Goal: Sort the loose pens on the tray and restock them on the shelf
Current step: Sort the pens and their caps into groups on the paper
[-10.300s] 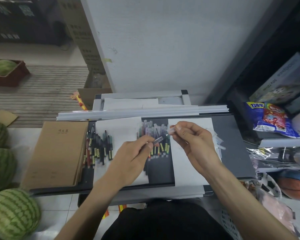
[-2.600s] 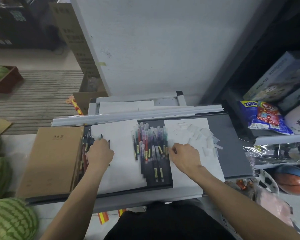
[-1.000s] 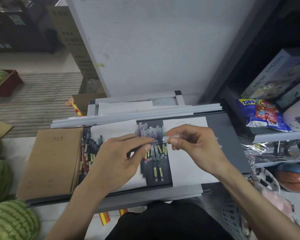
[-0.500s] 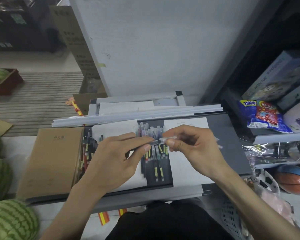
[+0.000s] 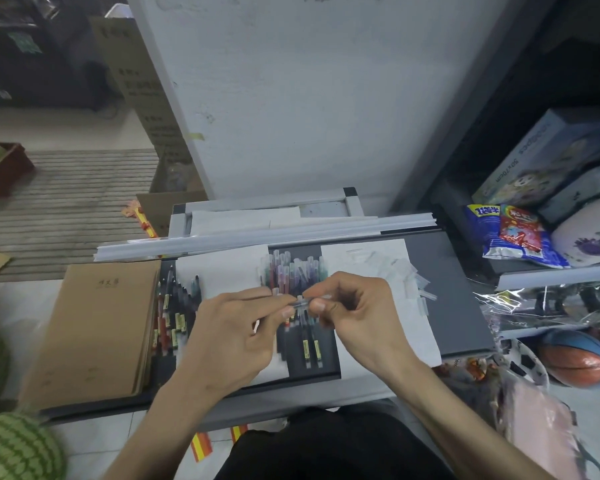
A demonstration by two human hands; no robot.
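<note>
A dark tray (image 5: pixel 458 306) lies in front of me with white paper sheets on it. My left hand (image 5: pixel 232 337) pinches the barrel of a pen (image 5: pixel 300 302), and my right hand (image 5: pixel 357 313) pinches its clear cap end; the two hands meet above the tray's middle. Under them lies a row of capped pens (image 5: pixel 291 275) with frosted caps. A second heap of uncapped pens (image 5: pixel 174 306) sits at the tray's left. Loose clear caps (image 5: pixel 413 285) are scattered on the right paper sheet.
A stack of brown notebooks (image 5: pixel 90 334) lies left of the tray. Watermelons (image 5: pixel 11 445) sit on the floor at left. Long white strips (image 5: pixel 257 237) lie along the tray's far edge. At right, a shelf (image 5: pixel 551 278) holds snack bags (image 5: pixel 510 237) and boxes; a basketball (image 5: pixel 575 358) sits below.
Earlier each hand reached into a separate pile on the tray. Since then both came together over the middle, and the clear cap has been slid closer onto the pen.
</note>
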